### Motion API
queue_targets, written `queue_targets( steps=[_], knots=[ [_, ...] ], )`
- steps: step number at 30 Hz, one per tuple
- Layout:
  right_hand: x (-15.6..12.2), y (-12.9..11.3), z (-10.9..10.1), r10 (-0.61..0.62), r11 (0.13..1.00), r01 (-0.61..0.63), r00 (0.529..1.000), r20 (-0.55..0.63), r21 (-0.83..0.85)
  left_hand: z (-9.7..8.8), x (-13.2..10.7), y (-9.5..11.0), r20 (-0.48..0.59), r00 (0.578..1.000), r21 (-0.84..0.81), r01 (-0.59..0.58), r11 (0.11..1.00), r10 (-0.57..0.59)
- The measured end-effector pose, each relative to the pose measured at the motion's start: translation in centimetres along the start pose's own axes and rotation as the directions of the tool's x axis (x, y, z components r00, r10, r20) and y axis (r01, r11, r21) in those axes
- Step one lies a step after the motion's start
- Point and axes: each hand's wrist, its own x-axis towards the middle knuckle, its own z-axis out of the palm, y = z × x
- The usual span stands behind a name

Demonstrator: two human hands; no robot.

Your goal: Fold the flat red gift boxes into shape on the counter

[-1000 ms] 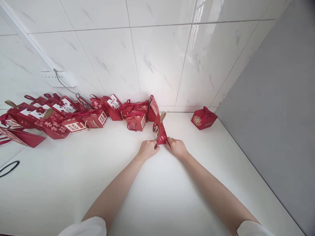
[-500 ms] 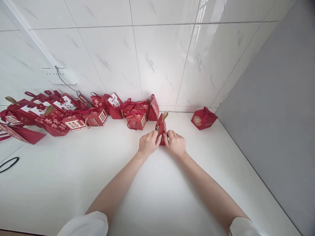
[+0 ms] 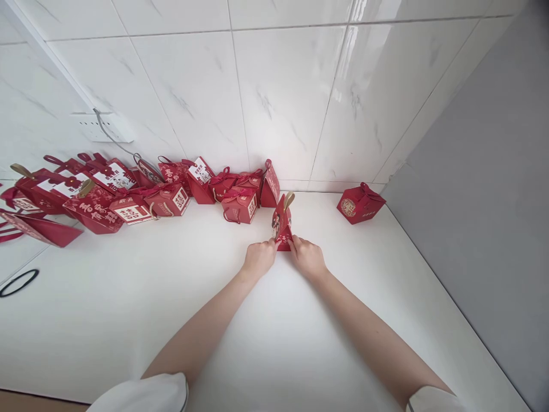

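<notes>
A small red gift box (image 3: 282,220) with a pointed top and a gold ribbon loop stands upright on the white countertop (image 3: 240,349) in front of me. My left hand (image 3: 260,257) is closed at its lower left edge, fingers curled and thumb against the box. On the opposite side my right hand (image 3: 308,257) grips the lower right edge in the same way. The box's lower side edges are partly hidden by my fingers.
Several red gift boxes (image 3: 96,209) with ribbons line the tiled wall on the left. One red box (image 3: 361,203) stands apart at the right, near a grey panel (image 3: 476,194). A black loop (image 3: 19,282) lies at far left, below a wall socket (image 3: 102,127) with a cable.
Both hands have slid lower on the gift box, baring more of its upper part. The box stays upright in about the same place. The view has shifted slightly.
</notes>
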Motion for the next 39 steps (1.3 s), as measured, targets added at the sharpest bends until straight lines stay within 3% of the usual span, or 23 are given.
queue_targets(
  steps=[8,17,20,22,24,26,27,29,30,32,33,35,37,39],
  knots=[
    [0.0,0.2,0.0,0.024,0.998,-0.016,0.993,0.12,-0.068,-0.1,-0.1,0.2,0.078,0.997,-0.006,-0.016,1.0,0.016],
    [-0.2,-0.1,0.3,0.034,0.99,-0.011,0.986,0.162,-0.143,0.0,-0.2,0.8,0.094,0.993,-0.047,0.07,0.996,-0.065],
    [-0.4,-0.1,0.4,0.008,0.994,0.003,0.994,0.11,-0.105,0.1,-0.3,0.4,0.068,0.994,-0.051,0.088,0.995,-0.085],
    [-0.8,-0.2,0.4,-0.108,0.993,0.112,0.991,0.083,-0.041,0.2,-0.2,-0.2,0.014,0.989,-0.104,0.149,0.983,-0.148],
    [-1.2,-0.5,0.3,-0.259,0.966,0.258,0.965,0.04,0.038,0.3,-0.1,-0.9,-0.075,0.967,-0.259,0.217,0.941,-0.244],
    [-1.4,-0.7,-0.1,-0.335,0.924,0.35,0.935,-0.118,0.152,0.4,0.0,-1.4,-0.169,0.937,-0.491,0.188,0.851,-0.304],
    [-1.3,-0.7,-0.3,-0.308,0.904,0.363,0.919,-0.247,0.224,0.5,0.1,-1.6,-0.213,0.926,-0.597,0.129,0.791,-0.312],
    [-0.7,-0.4,-0.9,-0.119,0.848,0.356,0.849,-0.514,0.393,0.6,0.4,-1.7,-0.28,0.913,-0.748,-0.013,0.664,-0.297],
    [-0.1,-0.2,-1.2,0.02,0.814,0.329,0.808,-0.589,0.479,0.6,0.7,-1.7,-0.3,0.911,-0.793,-0.073,0.604,-0.283],
    [1.1,0.7,-1.7,0.276,0.708,0.265,0.75,-0.601,0.655,0.8,1.4,-1.4,-0.319,0.909,-0.849,-0.148,0.507,-0.269],
    [1.8,1.3,-1.7,0.362,0.625,0.241,0.754,-0.549,0.743,0.9,1.8,-1.3,-0.32,0.908,-0.87,-0.168,0.464,-0.271],
    [2.8,2.5,-1.5,0.42,0.407,0.198,0.826,-0.375,0.892,1.2,2.7,-1.2,-0.295,0.914,-0.906,-0.176,0.384,-0.278],
    [3.3,3.5,-0.9,0.35,0.196,0.122,0.918,-0.185,0.973,1.5,3.3,-1.4,-0.241,0.93,-0.94,-0.152,0.304,-0.279],
    [3.2,4.2,-0.2,0.237,0.057,0.021,0.971,-0.034,0.998,1.6,3.5,-2.1,-0.17,0.95,-0.97,-0.114,0.216,-0.263]
  ],
)
